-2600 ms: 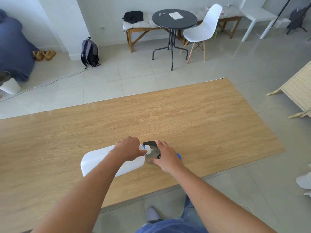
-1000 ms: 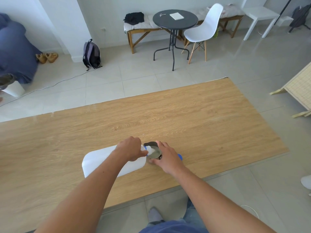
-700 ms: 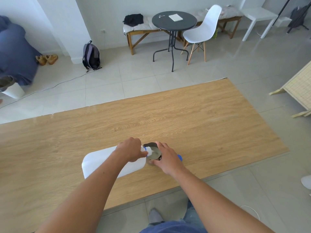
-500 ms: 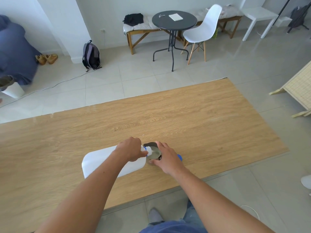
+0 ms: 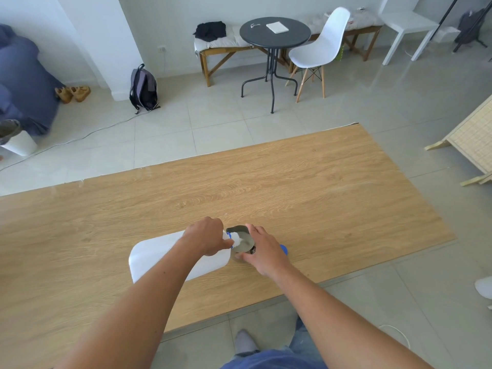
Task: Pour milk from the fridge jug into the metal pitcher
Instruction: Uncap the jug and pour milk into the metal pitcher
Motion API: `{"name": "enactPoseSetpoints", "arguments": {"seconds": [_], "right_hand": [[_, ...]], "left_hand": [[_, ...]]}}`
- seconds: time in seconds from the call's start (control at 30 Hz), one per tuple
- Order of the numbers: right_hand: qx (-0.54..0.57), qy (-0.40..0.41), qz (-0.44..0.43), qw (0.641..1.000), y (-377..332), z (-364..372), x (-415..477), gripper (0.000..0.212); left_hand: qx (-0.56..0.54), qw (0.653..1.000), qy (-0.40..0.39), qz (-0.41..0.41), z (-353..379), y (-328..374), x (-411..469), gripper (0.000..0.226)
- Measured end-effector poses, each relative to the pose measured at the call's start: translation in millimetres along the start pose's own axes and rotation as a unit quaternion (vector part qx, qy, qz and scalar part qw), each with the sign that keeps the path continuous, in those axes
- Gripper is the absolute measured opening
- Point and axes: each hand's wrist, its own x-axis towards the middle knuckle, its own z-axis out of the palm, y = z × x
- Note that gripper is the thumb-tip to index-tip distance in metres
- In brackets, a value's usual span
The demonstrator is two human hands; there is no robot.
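Observation:
A white plastic milk jug (image 5: 157,258) lies tipped almost flat above the wooden table (image 5: 292,187), its open neck with a blue ring over the rim of the metal pitcher (image 5: 243,242). My left hand (image 5: 206,239) grips the jug near its neck. Milk shows white inside the pitcher. My right hand (image 5: 263,251) wraps the pitcher's right side and holds it on the table. A blue cap (image 5: 283,249) peeks out from behind my right hand.
The near table edge runs just below my hands. Beyond the table's far edge is tiled floor with a black round table (image 5: 274,30), a white chair (image 5: 319,49), a bench and a backpack (image 5: 142,87). A wicker panel (image 5: 474,139) stands at right.
The milk level in the pitcher has risen since the earliest frame. Both hands and the jug hold almost the same pose; only the view shifts slightly.

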Motion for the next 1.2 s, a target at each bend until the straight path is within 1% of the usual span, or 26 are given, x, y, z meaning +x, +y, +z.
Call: {"name": "enactPoseSetpoints", "arguments": {"seconds": [1.2], "right_hand": [[0.001,0.003,-0.006,1.000,0.3,0.6,0.3,0.101]], "left_hand": [[0.010,1.000,-0.012,-0.011,-6.7,8.2,-2.1,0.046]]}}
